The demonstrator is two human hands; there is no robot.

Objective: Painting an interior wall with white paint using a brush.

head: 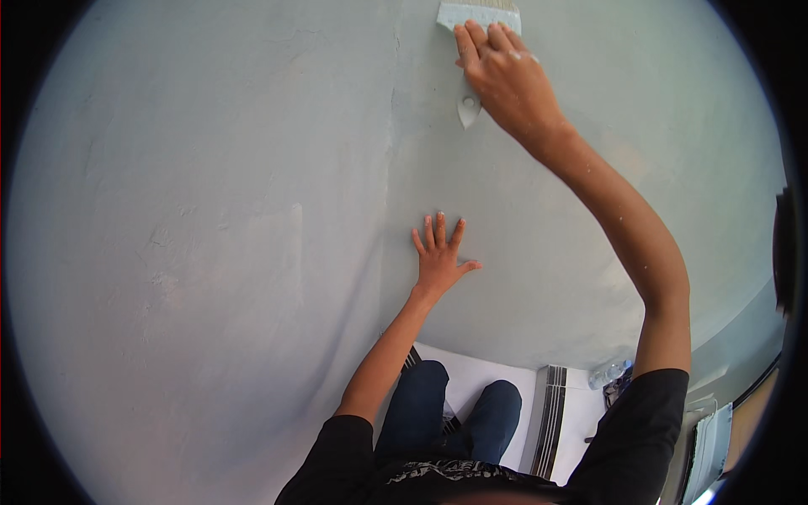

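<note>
High in the view, my right hand (508, 79) grips a wide, flat paintbrush (480, 14). Its pale bristles point up and run out of the picture. The pointed white handle end with a round hole (468, 110) sticks out below my palm. White flecks of paint dot the fingers and forearm. Lower down, my left hand (439, 262) is spread palm-first against the grey-painted wall (536, 252), fingers apart and holding nothing. Just left of that hand, a vertical corner line divides this wall from another grey wall (189, 252) with rough, chipped patches.
Beneath me lies a white surface with a dark striped strip (550, 416) across it. A clear plastic bottle (607, 375) lies by the wall's foot at lower right, beside dark cloth-like stuff. A dark object (784, 252) sits at the far right rim.
</note>
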